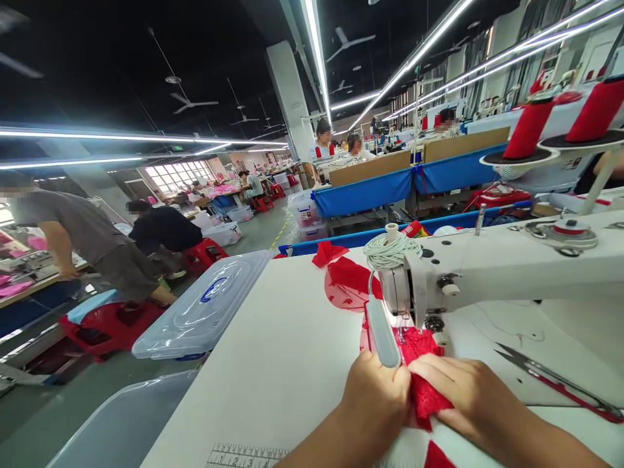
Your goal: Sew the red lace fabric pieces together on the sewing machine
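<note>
A piece of red lace fabric (423, 383) lies under the needle area of a white sewing machine (492, 270). My left hand (377, 393) is closed at the left edge of the fabric, its fingertips partly hidden behind the grey lamp (383, 333). From the right, my right hand (463, 390) grips the same fabric, thumb and fingers pressed together close to my left hand. Sheer red fabric (347, 286) spreads behind the needle area. Thread snips (560, 383) with a red handle rest on the machine bed, right of my right hand.
A ruler strip (244, 455) marks the front of the white table (273, 351). Clear plastic bins, one with a lid (205, 302), stand to the left. Red thread cones (529, 130) rise at the back right. Other people sit or stand farther off, near red stools (110, 328).
</note>
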Demonstrator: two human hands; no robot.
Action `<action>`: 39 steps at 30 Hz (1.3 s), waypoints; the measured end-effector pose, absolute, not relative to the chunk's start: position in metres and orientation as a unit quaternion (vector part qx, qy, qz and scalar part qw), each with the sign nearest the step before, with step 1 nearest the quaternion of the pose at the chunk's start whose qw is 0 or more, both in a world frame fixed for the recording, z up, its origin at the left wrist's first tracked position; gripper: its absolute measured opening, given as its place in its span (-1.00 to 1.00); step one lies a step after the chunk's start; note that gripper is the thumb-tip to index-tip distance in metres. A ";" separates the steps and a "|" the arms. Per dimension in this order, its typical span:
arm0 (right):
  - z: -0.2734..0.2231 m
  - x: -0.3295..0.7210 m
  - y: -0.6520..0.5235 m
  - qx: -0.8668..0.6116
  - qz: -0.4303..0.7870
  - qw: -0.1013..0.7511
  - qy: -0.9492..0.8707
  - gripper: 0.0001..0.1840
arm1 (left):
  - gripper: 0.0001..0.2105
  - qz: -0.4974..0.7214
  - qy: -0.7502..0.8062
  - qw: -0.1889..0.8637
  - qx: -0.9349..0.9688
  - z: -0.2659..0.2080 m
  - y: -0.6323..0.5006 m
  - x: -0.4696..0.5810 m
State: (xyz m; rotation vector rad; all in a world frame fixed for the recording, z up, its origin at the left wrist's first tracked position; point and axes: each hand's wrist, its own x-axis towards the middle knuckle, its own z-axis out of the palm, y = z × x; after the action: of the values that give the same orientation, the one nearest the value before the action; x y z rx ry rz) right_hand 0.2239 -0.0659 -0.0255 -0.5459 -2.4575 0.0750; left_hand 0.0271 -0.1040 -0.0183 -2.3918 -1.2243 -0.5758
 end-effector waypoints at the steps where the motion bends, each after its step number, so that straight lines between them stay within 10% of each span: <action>1: -0.025 0.224 -0.066 -0.218 0.036 0.292 -0.931 -0.62 | -0.82 -0.191 -0.439 0.183 -0.859 -0.018 -0.104 0.025; 18: -0.030 0.237 -0.062 -0.237 0.101 0.266 -0.929 -0.66 | -0.77 -0.115 -0.411 -0.077 -0.901 0.018 -0.103 0.001; 26: -0.017 0.223 -0.059 -0.365 0.240 0.343 -0.832 -0.71 | -0.81 -0.260 -0.498 -0.289 -0.775 0.014 -0.088 0.014; 39: -0.013 0.222 -0.058 -0.391 0.222 0.370 -0.813 -0.68 | -0.76 -0.314 -0.498 -0.346 -0.731 0.020 -0.080 0.024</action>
State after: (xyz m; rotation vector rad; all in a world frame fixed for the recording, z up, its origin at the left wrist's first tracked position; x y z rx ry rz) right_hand 0.2225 -0.0585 -0.0126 -1.0026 -2.0871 0.5691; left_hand 0.0243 -0.0795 0.0197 -2.9969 -2.0420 -1.2880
